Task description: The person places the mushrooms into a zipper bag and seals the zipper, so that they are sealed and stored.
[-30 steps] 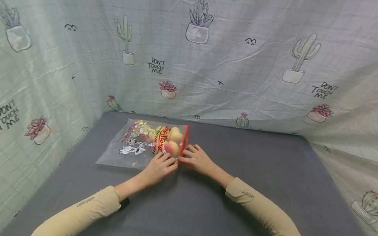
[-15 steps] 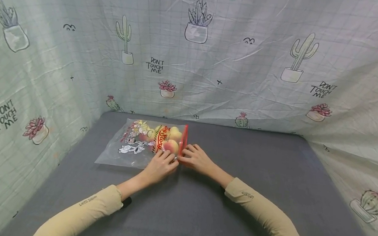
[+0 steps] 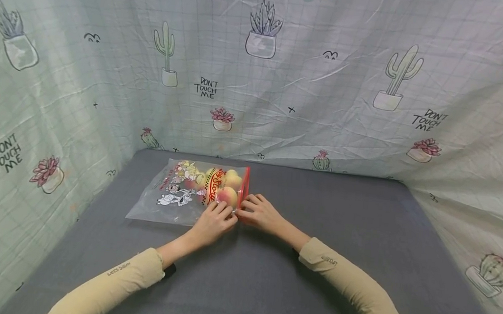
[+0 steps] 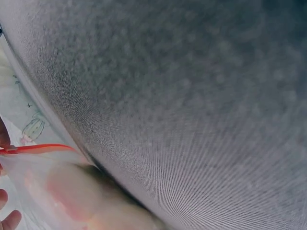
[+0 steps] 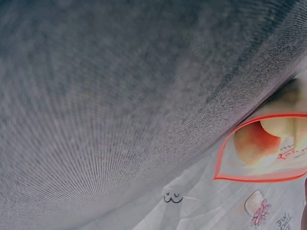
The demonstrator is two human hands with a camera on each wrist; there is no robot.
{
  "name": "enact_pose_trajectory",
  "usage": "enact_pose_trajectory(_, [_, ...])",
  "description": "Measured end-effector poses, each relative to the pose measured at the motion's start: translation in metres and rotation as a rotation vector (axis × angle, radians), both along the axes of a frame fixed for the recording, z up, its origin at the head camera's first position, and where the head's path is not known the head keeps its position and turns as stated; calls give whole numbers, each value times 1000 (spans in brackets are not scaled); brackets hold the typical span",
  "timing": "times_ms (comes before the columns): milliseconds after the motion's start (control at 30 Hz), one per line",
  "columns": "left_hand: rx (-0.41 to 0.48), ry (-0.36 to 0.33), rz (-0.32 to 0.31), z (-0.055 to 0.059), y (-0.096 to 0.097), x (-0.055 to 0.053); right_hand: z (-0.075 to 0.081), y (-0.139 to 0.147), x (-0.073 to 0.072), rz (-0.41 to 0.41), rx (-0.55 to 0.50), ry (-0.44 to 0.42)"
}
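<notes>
A clear plastic zip bag (image 3: 150,205) with printed cartoon figures lies on the grey table, its red zip edge (image 3: 246,182) facing right. Several yellow-and-red peaches (image 3: 227,195) show through the plastic near that end. My left hand (image 3: 213,221) pinches the near corner of the bag beside the zip. Right next to it, my right hand (image 3: 263,214) pinches the red edge at the same corner. The right wrist view shows the bag's mouth gaping, its red rim (image 5: 219,163) spread around a peach (image 5: 256,143). Fingertips (image 4: 10,220) appear at the left wrist view's edge.
A grey cloth covers the table (image 3: 340,213). Pale curtains (image 3: 310,83) printed with potted cacti hang behind it and along both sides. Beige sleeves (image 3: 111,276) cover both forearms. A small dark object (image 3: 169,271) shows under the left wrist.
The head view has shifted very slightly. Both hands stay at the near corner of the bag, and the peaches lie where they were.
</notes>
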State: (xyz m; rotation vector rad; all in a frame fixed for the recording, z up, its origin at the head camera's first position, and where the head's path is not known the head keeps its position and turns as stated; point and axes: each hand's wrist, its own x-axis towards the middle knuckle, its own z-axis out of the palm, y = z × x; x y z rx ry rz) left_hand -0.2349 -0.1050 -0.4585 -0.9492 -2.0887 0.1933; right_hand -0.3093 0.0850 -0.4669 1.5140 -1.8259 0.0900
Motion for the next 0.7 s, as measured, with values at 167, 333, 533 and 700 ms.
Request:
enact_pose_trajectory(167, [-6, -6, 11, -1, 0, 2, 0, -1, 0, 28, -18, -7])
enact_pose_trajectory(333, [-23, -4, 17, -1, 0, 2, -1, -3, -1, 23, -15, -17])
enact_pose_trajectory(533, [-37, 7, 6, 0, 0, 4, -2, -3, -2, 52, -23, 22])
enact_pose_trajectory(700, [-39, 4, 1, -1, 1, 5, -1, -3, -1, 49, -7, 30])
